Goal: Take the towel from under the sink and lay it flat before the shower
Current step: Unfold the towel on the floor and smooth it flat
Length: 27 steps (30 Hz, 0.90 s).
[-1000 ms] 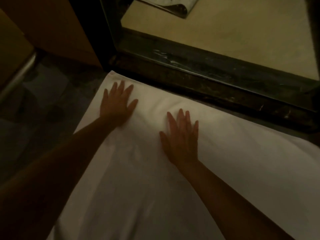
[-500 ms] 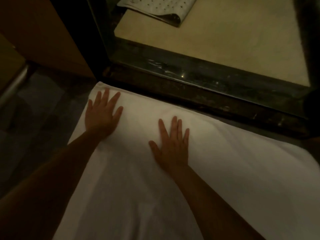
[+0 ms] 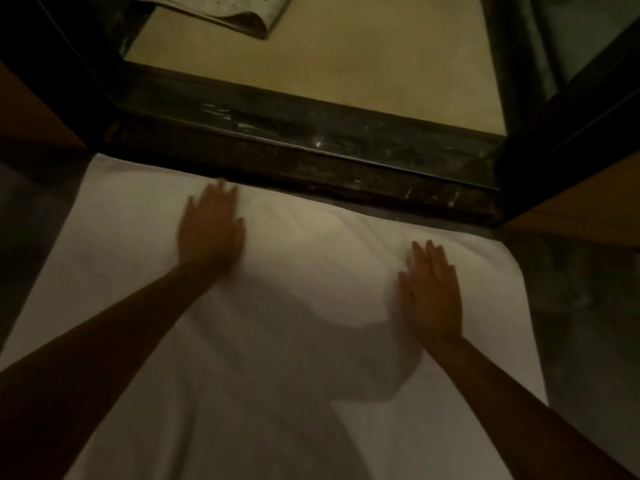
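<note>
A white towel (image 3: 311, 271) lies spread on the dark floor, its far edge along the dark stone shower threshold (image 3: 311, 161). My left hand (image 3: 211, 226) rests palm down on the towel near that far edge, fingers together and slightly blurred. My right hand (image 3: 433, 292) lies flat on the towel further right and nearer to me, fingers extended. Soft ripples in the cloth run between the two hands. Both forearms cross the lower part of the towel, which continues out of the bottom of the view.
Beyond the threshold is the beige shower floor (image 3: 363, 57) with a folded perforated mat (image 3: 221, 12) at the far left. Dark door frames (image 3: 540, 109) stand on both sides. Wooden panels (image 3: 581, 206) flank the opening, and dark tiles (image 3: 588, 323) border the towel.
Both hands have slid to the right across the towel, and the right hand has moved further from the left. The view has shifted right, showing the towel's right corner.
</note>
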{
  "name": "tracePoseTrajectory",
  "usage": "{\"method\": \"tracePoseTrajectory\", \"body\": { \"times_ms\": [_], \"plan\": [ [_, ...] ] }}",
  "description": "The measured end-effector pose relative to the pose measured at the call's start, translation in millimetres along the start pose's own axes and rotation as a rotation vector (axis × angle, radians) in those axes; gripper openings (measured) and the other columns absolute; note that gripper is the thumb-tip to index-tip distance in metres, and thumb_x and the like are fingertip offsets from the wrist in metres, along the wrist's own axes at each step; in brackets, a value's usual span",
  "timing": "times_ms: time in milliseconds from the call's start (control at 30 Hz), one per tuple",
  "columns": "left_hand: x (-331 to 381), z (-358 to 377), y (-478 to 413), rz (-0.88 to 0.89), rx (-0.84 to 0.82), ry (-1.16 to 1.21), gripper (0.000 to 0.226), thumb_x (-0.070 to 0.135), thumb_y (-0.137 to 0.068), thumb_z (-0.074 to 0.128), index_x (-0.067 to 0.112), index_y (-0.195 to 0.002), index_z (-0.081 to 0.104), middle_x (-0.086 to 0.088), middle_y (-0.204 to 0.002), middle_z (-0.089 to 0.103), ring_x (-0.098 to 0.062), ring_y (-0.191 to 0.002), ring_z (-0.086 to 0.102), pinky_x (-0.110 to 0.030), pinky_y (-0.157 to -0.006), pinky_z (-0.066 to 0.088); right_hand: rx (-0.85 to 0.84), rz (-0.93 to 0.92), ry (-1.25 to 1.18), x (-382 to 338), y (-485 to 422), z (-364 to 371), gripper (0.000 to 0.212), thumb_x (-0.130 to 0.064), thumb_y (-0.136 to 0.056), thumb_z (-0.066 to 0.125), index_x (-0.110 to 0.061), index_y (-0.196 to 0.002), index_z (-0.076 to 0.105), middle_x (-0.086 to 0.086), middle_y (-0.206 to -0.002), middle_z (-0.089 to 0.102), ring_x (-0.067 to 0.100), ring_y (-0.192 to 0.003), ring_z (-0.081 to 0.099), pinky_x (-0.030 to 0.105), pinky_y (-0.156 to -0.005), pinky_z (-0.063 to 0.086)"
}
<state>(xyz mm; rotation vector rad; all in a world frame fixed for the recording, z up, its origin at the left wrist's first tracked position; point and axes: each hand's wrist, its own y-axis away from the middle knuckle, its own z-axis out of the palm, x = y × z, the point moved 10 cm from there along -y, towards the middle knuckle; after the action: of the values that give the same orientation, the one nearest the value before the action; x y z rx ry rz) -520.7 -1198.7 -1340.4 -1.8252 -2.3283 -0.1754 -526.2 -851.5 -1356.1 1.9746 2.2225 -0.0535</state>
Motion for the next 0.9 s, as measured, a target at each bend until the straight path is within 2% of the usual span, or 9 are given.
{"method": "tracePoseTrajectory", "body": {
  "times_ms": [167, 267, 333, 433, 600, 833, 900],
  "plan": [
    [175, 44, 28, 0.405, -0.174, 0.028, 0.055, 0.040, -0.098, 0.029, 0.022, -0.150, 0.021, -0.006, -0.158, 0.017, -0.022, -0.146, 0.014, -0.042, -0.117, 0.008, -0.011, 0.229, -0.063, 64, 7, 7, 0.057, -0.045, -0.098, 0.022, -0.024, -0.150, 0.013, 0.009, -0.159, 0.012, 0.026, -0.146, 0.005, 0.048, -0.118, 0.004],
    [241, 72, 39, 0.548, -0.268, -0.072, 0.059, 0.052, -0.097, 0.016, 0.030, -0.151, 0.007, -0.002, -0.160, 0.003, -0.021, -0.147, 0.000, -0.044, -0.119, 0.001, -0.073, 0.231, -0.039, 83, 3, 15, 0.057, -0.050, -0.097, 0.020, -0.034, -0.150, 0.003, 0.006, -0.160, -0.001, 0.027, -0.146, -0.004, 0.050, -0.117, -0.003],
    [253, 91, 37, 0.551, -0.320, -0.135, 0.061, 0.057, -0.095, 0.012, 0.034, -0.150, -0.002, -0.001, -0.160, -0.006, -0.022, -0.147, -0.007, -0.047, -0.118, -0.002, -0.077, 0.171, -0.025, 90, -4, 14, 0.057, -0.051, -0.097, 0.019, -0.037, -0.149, -0.001, 0.005, -0.160, -0.006, 0.027, -0.146, -0.008, 0.049, -0.115, -0.007],
    [256, 102, 31, 0.567, -0.303, -0.171, 0.063, 0.060, -0.093, 0.010, 0.037, -0.148, -0.010, -0.001, -0.159, -0.012, -0.023, -0.146, -0.012, -0.049, -0.118, -0.003, -0.045, 0.162, -0.037, 110, -18, 10, 0.057, -0.051, -0.097, 0.018, -0.036, -0.149, 0.000, 0.005, -0.160, -0.007, 0.026, -0.146, -0.009, 0.049, -0.117, -0.004],
    [259, 101, 25, 0.577, -0.245, -0.172, 0.063, 0.063, -0.091, 0.008, 0.039, -0.148, -0.008, -0.001, -0.160, -0.008, -0.024, -0.146, -0.008, -0.050, -0.118, -0.001, -0.028, 0.194, -0.036, 136, -37, 6, 0.062, -0.055, -0.095, 0.023, -0.034, -0.150, 0.002, 0.005, -0.160, -0.004, 0.025, -0.146, -0.008, 0.045, -0.117, -0.002],
    [258, 101, 25, 0.571, -0.245, -0.172, 0.064, 0.061, -0.093, 0.012, 0.037, -0.149, -0.006, -0.002, -0.160, -0.010, -0.024, -0.146, -0.010, -0.051, -0.117, 0.000, -0.042, 0.264, -0.049, 170, -52, -2, 0.062, -0.052, -0.097, 0.021, -0.024, -0.151, 0.007, 0.011, -0.160, 0.003, 0.028, -0.147, 0.000, 0.048, -0.118, 0.002],
    [260, 99, 26, 0.550, -0.258, -0.149, 0.063, 0.059, -0.094, 0.014, 0.035, -0.150, -0.004, -0.003, -0.160, -0.008, -0.024, -0.146, -0.009, -0.051, -0.117, -0.001, 0.038, 0.217, -0.015, 160, -50, -11, 0.064, -0.050, -0.096, 0.018, -0.018, -0.151, 0.011, 0.013, -0.159, 0.009, 0.029, -0.146, 0.004, 0.048, -0.118, 0.005]
  ]
}}
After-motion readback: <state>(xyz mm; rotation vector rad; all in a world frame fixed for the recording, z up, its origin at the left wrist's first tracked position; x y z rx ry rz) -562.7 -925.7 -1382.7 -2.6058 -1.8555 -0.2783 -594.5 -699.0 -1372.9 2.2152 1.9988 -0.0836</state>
